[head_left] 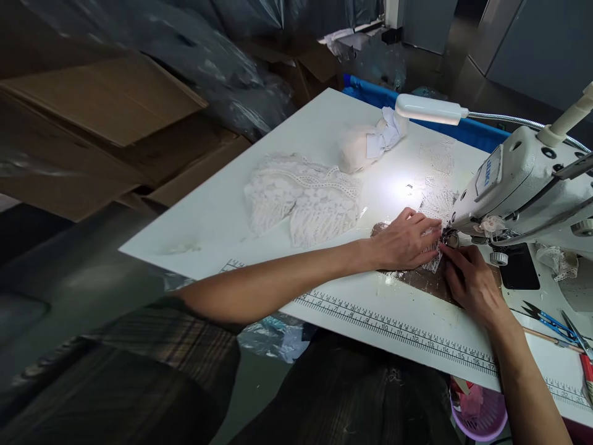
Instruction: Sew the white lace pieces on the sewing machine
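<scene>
A strip of white lace point(438, 199) runs under the needle area of the white sewing machine point(514, 179). My left hand point(405, 241) lies on the lace just left of the needle, palm down, fingers stretched out and slightly bent. At the near side of the needle, my right hand point(475, 281) pinches the lace edge between thumb and index finger; its other fingers are curled and partly hidden. The brown machine plate point(426, 281) shows beneath both hands. Left of them, a larger white lace piece point(306, 198) is spread on the white table point(222, 228).
Behind the lace lies a pale bundle tied with white cloth point(384, 136), beneath a lamp point(430, 109). Blue-handled snips point(551, 321) and scissors point(577, 334) lie at right. A ruler scale point(393, 324) follows the front edge. Cardboard boxes point(102, 105) stand left; a purple basket point(482, 423) is below.
</scene>
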### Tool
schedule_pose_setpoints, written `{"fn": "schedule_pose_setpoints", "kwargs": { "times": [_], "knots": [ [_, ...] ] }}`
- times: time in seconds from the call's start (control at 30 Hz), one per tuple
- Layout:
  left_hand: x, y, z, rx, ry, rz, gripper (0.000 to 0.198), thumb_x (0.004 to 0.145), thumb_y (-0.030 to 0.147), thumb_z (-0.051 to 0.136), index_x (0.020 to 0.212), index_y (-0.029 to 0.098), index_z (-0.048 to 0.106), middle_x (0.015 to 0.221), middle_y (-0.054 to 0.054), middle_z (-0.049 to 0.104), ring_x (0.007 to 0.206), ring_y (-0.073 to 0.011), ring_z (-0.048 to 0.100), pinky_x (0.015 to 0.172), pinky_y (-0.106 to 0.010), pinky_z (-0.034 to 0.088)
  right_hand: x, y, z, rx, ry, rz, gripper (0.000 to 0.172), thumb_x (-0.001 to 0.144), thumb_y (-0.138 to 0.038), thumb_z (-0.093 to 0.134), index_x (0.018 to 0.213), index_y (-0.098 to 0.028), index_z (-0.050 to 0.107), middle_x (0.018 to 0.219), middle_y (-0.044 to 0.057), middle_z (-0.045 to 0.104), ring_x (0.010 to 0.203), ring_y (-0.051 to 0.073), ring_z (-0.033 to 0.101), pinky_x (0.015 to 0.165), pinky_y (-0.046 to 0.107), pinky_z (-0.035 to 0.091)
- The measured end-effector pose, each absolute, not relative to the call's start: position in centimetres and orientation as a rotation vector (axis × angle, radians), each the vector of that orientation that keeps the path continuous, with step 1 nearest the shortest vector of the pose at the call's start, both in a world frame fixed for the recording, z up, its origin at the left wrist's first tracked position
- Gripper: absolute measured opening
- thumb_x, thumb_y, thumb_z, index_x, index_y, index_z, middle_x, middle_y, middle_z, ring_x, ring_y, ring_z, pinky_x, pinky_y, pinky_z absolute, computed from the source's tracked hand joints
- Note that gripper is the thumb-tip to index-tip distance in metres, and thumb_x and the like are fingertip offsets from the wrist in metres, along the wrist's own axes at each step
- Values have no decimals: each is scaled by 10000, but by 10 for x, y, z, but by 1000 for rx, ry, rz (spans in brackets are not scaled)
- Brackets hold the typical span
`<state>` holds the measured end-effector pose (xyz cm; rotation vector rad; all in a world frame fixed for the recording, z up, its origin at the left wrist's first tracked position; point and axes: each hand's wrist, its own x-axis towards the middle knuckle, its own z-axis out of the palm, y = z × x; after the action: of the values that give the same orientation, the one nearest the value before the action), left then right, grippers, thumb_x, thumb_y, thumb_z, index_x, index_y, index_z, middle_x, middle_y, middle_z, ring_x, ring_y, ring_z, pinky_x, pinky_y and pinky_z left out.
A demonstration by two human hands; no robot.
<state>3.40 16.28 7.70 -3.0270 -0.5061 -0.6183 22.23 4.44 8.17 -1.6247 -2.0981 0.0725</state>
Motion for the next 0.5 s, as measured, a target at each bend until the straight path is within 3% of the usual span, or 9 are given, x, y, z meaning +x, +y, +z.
{"fn": "schedule_pose_setpoints", "kwargs": {
  "times": [0.17,0.3,0.5],
  "knots": [
    [23,184,83,-2929,-522,-852,299,1011,233,374,1200,100,564,1292,-186,605,1058,-258,595,874,-450,450,232,41,84,-1676,-1924,117,387,934,-285,463,1275,-208,631,1094,113,680,967,248,669,830,417,587],
    [17,185,88,-3043,-280,-901,217,986,183,434,1032,131,640,1088,-120,695,915,-200,639,761,-367,499,233,42,80,-1690,-1845,129,373,914,-280,473,1222,-197,665,1129,112,691,1001,242,683,870,410,581],
    [17,177,88,-3287,67,-732,161,942,285,608,976,145,679,988,-79,707,820,-157,623,754,-315,499,233,44,76,-1662,-1833,82,356,911,-275,462,1176,-179,680,1093,124,699,969,243,689,853,413,578]
  ]
}}
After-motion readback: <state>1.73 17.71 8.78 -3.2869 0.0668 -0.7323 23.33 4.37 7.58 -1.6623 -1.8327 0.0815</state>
